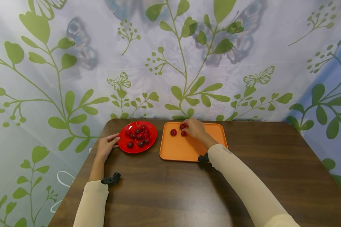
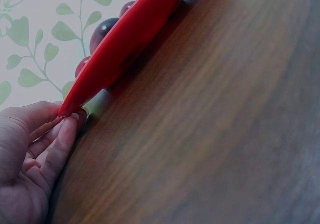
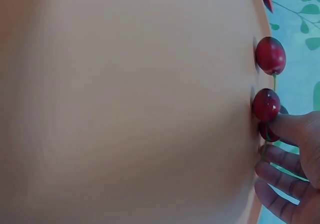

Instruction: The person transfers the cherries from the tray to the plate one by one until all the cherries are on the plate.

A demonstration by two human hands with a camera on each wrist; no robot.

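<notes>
My left hand point(image 1: 105, 147) pinches the left rim of a red plate point(image 1: 124, 147), thumb on top and fingers beneath in the left wrist view. Several dark red cherries point(image 1: 140, 136) lie on that plate. Over the back part of an orange tray point(image 1: 173, 151), my right hand point(image 1: 195, 128) has its thumb and fingertips around a cherry point(image 3: 270, 132), partly hidden by the thumb. Close by on the tray are two more cherries, one beside the fingers point(image 3: 280, 159) and another point(image 1: 173, 132) farther left. Thin green stems show on them.
Both plate and tray sit at the back of a brown wooden table point(image 1: 159, 189). Behind it hangs a cloth point(image 1: 147, 78) printed with leaves and butterflies. A dark wrist device point(image 1: 111, 179) is strapped at each sleeve's end.
</notes>
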